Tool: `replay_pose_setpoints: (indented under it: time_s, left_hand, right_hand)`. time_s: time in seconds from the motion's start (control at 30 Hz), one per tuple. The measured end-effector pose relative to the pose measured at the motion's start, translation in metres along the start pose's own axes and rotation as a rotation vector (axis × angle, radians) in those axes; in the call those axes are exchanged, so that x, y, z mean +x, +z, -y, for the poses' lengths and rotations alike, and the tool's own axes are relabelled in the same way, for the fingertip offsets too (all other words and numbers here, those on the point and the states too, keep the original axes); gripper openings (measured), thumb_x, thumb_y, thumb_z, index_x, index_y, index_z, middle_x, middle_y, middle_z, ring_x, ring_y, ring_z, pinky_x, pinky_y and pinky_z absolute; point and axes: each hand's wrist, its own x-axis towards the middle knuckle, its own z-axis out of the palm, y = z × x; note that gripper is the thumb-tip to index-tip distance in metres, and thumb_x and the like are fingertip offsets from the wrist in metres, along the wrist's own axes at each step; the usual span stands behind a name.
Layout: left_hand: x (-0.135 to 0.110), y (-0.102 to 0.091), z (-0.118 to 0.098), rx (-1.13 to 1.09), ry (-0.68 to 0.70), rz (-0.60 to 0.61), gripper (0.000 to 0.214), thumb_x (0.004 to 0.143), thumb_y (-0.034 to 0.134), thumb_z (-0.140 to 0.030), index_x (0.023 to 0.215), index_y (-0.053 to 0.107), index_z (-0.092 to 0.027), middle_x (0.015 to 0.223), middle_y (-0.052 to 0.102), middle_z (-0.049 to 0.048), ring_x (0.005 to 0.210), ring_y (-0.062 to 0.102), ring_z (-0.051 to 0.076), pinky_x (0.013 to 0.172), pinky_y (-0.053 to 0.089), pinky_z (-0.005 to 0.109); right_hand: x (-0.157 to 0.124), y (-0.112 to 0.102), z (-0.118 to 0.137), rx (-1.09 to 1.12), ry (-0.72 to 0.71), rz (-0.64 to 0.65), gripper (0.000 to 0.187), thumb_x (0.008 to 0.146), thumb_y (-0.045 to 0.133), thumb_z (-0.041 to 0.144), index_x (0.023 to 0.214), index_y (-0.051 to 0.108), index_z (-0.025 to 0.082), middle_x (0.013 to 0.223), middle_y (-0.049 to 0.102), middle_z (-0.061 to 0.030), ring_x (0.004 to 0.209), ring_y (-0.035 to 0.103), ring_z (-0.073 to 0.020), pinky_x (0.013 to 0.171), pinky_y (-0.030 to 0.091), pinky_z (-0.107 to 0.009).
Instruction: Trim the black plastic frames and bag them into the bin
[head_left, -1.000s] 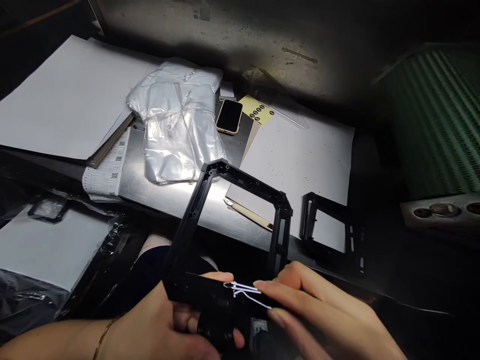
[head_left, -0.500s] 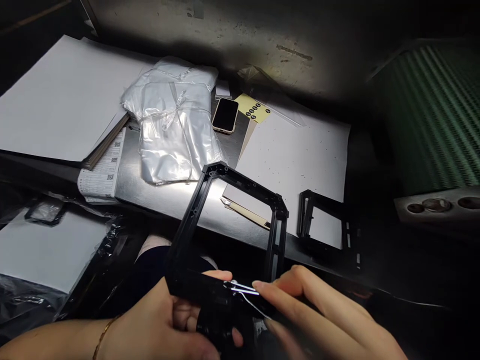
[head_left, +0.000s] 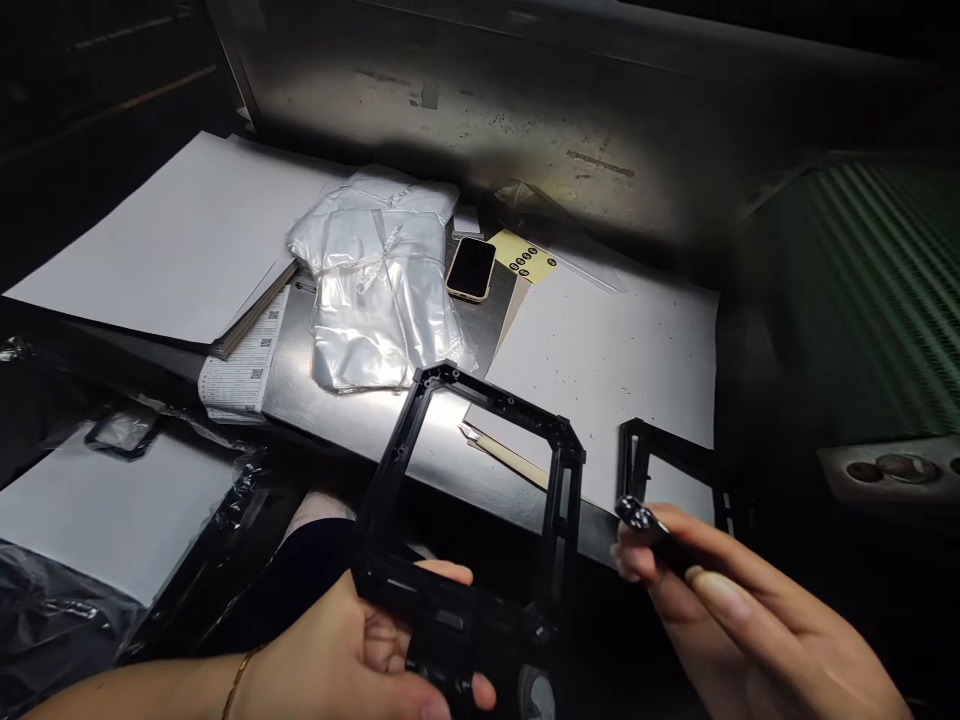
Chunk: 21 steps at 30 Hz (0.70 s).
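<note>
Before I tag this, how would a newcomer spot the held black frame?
Start at the metal table, then look below it in view for the left hand. It grips the black frame at its lower end. Unlike the second frame, partly behind the right hand, this one is held.

A black, cut-cornered frame (head_left: 484, 606) is held tilted, apart from a small shiny-tipped piece (head_left: 642, 517).

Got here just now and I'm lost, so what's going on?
A person's left hand grips an open black frame by its near edge. The right hand, apart from it, pinches a small dark piece with a shiny end. A second black frame sits just beyond that hand. Tied clear bags and a phone lie on the metal bench.
</note>
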Motion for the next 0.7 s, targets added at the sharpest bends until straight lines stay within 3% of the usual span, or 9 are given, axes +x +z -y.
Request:
replay_pose_setpoints:
  time_s: [0.07,0.17,0.27,0.37,0.43,0.5,0.53,0.6,0.7]
  left_hand:
    - [0.002,-0.001,0.001,-0.009,0.024,-0.012,0.049,0.066,0.069,-0.020,0.109,0.045,-0.023,0.092,0.069,0.0023,0.091,0.062,0.016,0.078,0.044,0.029]
    - [0.005,-0.001,0.003,-0.019,0.062,-0.027,0.050,0.063,0.071,-0.019,0.107,0.046,-0.024,0.094,0.066,0.0016,0.092,0.061,0.018,0.079,0.044,0.031]
    - [0.006,-0.005,0.005,0.006,0.024,-0.030,0.056,0.060,0.073,-0.022,0.109,0.045,-0.025,0.098,0.064,0.0026,0.093,0.060,0.020,0.081,0.044,0.034]
    - [0.004,-0.019,0.010,0.159,-0.026,-0.041,0.077,0.058,0.073,-0.024,0.123,0.032,-0.030,0.116,0.055,0.0075,0.095,0.059,0.024,0.082,0.044,0.040]
    - [0.003,-0.033,0.015,0.426,0.188,-0.299,0.079,0.063,0.070,-0.023,0.127,0.025,-0.033,0.130,0.042,0.0080,0.107,0.052,0.025,0.090,0.040,0.044]
    - [0.004,-0.047,0.019,0.716,0.541,-0.638,0.062,0.067,0.065,-0.019,0.120,0.036,-0.033,0.134,0.037,0.0042,0.123,0.033,0.025,0.102,0.024,0.047]
    - [0.005,-0.053,0.020,0.839,0.702,-0.739,0.050,0.069,0.063,-0.017,0.114,0.044,-0.032,0.131,0.042,0.0025,0.127,0.027,0.023,0.105,0.015,0.048]
    - [0.007,-0.062,0.021,0.995,0.928,-0.750,0.029,0.071,0.060,-0.014,0.096,0.057,-0.029,0.112,0.059,0.0006,0.121,0.037,0.022,0.105,0.010,0.050]
    - [0.008,-0.067,0.017,1.055,1.058,-0.743,0.013,0.075,0.054,-0.017,0.078,0.063,-0.026,0.067,0.065,-0.0010,0.078,0.059,0.017,0.099,0.027,0.047]
  right_hand:
    - [0.002,0.005,-0.006,0.185,0.122,-0.018,0.018,0.071,0.058,0.039,0.087,0.066,0.033,0.105,0.063,-0.0025,0.097,0.058,-0.0228,0.072,0.052,-0.031]
    - [0.001,0.021,-0.008,0.376,0.320,0.119,0.022,0.069,0.061,0.039,0.086,0.067,0.027,0.114,0.057,-0.0075,0.105,0.052,-0.0265,0.077,0.049,-0.037]
    - [0.000,0.035,-0.008,0.498,0.434,0.213,0.024,0.070,0.061,0.037,0.089,0.064,0.023,0.095,0.065,-0.0073,0.083,0.061,-0.0187,0.072,0.048,-0.031]
    - [0.003,0.041,-0.012,0.608,0.496,0.231,0.023,0.070,0.063,0.035,0.088,0.063,0.020,0.069,0.063,-0.0012,0.061,0.056,-0.0099,0.062,0.043,-0.023]
    - [0.004,0.045,-0.015,0.648,0.561,0.243,0.023,0.069,0.064,0.034,0.085,0.062,0.018,0.065,0.060,0.0003,0.057,0.053,-0.0084,0.058,0.040,-0.021]
    - [0.006,0.051,-0.019,0.637,0.607,0.325,0.023,0.070,0.062,0.035,0.084,0.060,0.016,0.062,0.058,0.0007,0.053,0.051,-0.0080,0.055,0.038,-0.021]
    - [0.008,0.054,-0.021,0.596,0.603,0.398,0.024,0.072,0.059,0.036,0.085,0.059,0.016,0.061,0.058,0.0007,0.052,0.051,-0.0082,0.055,0.038,-0.022]
    - [0.013,0.061,-0.023,0.453,0.537,0.548,0.025,0.075,0.054,0.039,0.087,0.059,0.017,0.066,0.061,-0.0012,0.055,0.054,-0.0105,0.059,0.041,-0.025]
    - [0.030,0.069,-0.024,0.213,0.364,0.624,0.024,0.072,0.056,0.038,0.088,0.061,0.020,0.090,0.061,-0.0045,0.080,0.057,-0.0178,0.077,0.041,-0.034]
